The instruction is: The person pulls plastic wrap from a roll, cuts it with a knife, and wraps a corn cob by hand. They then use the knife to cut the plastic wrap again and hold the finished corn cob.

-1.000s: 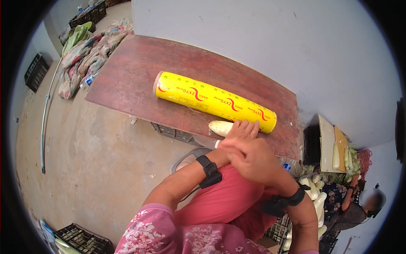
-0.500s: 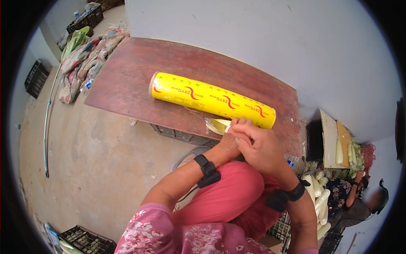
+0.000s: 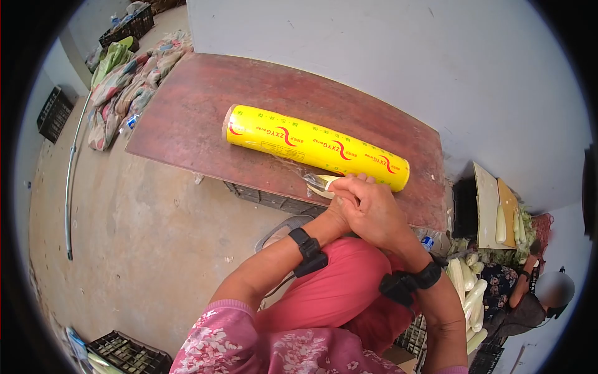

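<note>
The right hand [image 3: 377, 215] has its fingers curled closed around a white-handled tool [image 3: 331, 184] above the pale cob [image 3: 321, 192]; the left hand [image 3: 339, 214] sits beneath, its fingers mostly hidden, so their grip cannot be determined. Control the tool with short, light movements, left fingers clear of its tip, and steady the cob near the table [image 3: 168, 118] edge, beside the yellow wrap roll [image 3: 316, 148].

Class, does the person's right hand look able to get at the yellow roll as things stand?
Likely yes: the right hand is close to the yellow roll, most of which lies uncovered on the table. The hand seems to grip a white-handled tool, though, which it may need to put down first.
</note>
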`<state>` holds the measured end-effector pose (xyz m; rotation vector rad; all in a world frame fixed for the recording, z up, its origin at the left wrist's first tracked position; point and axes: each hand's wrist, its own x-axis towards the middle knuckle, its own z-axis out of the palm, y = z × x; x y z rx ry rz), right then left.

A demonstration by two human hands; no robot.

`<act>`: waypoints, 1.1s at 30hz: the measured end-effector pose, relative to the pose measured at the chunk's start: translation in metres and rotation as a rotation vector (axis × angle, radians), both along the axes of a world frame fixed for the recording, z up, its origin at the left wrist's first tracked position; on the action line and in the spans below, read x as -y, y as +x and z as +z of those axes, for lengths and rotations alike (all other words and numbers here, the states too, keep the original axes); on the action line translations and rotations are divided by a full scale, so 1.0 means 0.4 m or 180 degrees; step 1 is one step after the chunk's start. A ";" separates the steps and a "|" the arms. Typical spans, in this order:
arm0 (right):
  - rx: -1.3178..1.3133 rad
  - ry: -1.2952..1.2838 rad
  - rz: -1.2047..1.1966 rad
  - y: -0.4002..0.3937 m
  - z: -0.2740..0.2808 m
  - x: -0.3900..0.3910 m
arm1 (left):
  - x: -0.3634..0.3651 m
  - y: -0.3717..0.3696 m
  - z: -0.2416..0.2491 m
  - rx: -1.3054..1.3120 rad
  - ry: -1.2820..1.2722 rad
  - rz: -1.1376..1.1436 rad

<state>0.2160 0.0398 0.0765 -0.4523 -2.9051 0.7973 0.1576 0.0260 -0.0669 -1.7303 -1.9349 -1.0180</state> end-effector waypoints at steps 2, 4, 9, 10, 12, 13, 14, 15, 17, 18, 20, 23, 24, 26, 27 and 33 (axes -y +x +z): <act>0.0019 0.0095 0.0057 -0.002 -0.004 -0.003 | -0.002 -0.002 -0.001 -0.0025 -0.0012 0.0023; 0.0047 0.0063 0.0152 0.001 -0.002 -0.005 | -0.006 -0.002 -0.004 -0.0048 0.0014 0.0057; 0.0220 -0.0423 0.0640 0.014 0.018 -0.016 | -0.005 -0.016 -0.005 -0.0063 -0.0498 -0.0094; 0.0126 -0.0346 0.0804 0.017 0.019 -0.015 | -0.003 -0.021 -0.001 -0.0053 -0.0693 -0.0191; -0.0060 -0.0345 0.0834 0.028 0.019 -0.015 | 0.009 -0.021 0.016 0.0035 -0.0626 -0.0254; -0.0155 -0.0421 0.0699 0.039 0.018 -0.020 | 0.014 -0.020 0.024 0.0080 -0.0593 -0.0284; -0.0252 -0.0498 0.0562 0.049 0.020 -0.028 | 0.010 -0.018 0.012 0.0196 -0.0226 -0.0346; -0.0393 -0.0915 0.0224 0.058 0.030 -0.037 | -0.001 -0.014 -0.016 0.0309 0.0139 -0.0416; -0.0688 -0.1737 -0.0488 0.085 0.064 -0.070 | -0.025 -0.009 -0.047 0.0375 0.0121 -0.0389; -0.1196 -0.1950 -0.0703 0.106 0.046 -0.108 | -0.033 -0.007 -0.049 0.0301 -0.0262 -0.0285; -0.1984 -0.2030 -0.1269 0.144 -0.011 -0.194 | 0.008 -0.014 0.019 -0.0121 -0.0300 -0.0066; -0.2420 -0.1654 -0.2142 0.195 -0.090 -0.315 | 0.009 -0.018 0.017 -0.0019 -0.0446 -0.0204; -0.2317 -0.1540 -0.2324 0.221 -0.128 -0.353 | 0.008 -0.019 0.015 0.0008 -0.0527 -0.0265; -0.2106 -0.1176 -0.2515 0.262 -0.215 -0.412 | 0.011 -0.019 0.015 0.0034 -0.0552 -0.0302; -0.1987 -0.0928 -0.2522 0.281 -0.262 -0.438 | 0.011 -0.018 0.014 0.0067 -0.0541 -0.0320; -0.1130 0.0514 -0.2302 0.347 -0.371 -0.455 | 0.019 -0.022 0.027 0.0168 -0.0567 -0.0485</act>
